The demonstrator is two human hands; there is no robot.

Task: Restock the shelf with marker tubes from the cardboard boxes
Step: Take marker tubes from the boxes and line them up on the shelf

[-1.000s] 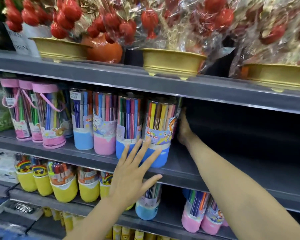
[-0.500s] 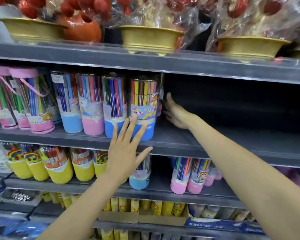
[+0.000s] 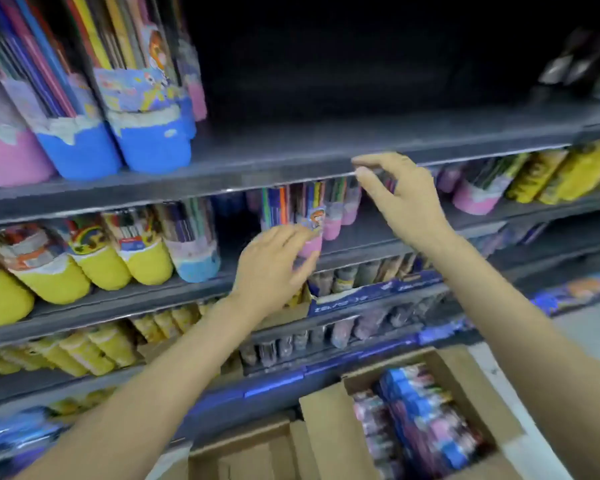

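Observation:
Marker tubes with pink and blue bases stand at the left of the upper grey shelf, whose right part is bare. On the shelf below, my left hand curls its fingers round the base of a pink-based marker tube. My right hand hovers at the upper shelf's front edge with loosely bent fingers, holding nothing. An open cardboard box on the floor at the bottom right holds several marker tubes lying flat. The picture is blurred by motion.
Yellow-based tubes and a light blue one fill the left of the second shelf. More pink and yellow packs sit to the right. Lower shelves carry small packs. A second cardboard box lies at the bottom middle.
The view has dropped and moved closer. My left hand went from the blue-based tubes down to a pink-based tube one shelf lower. My right hand came out of the upper shelf to its front edge.

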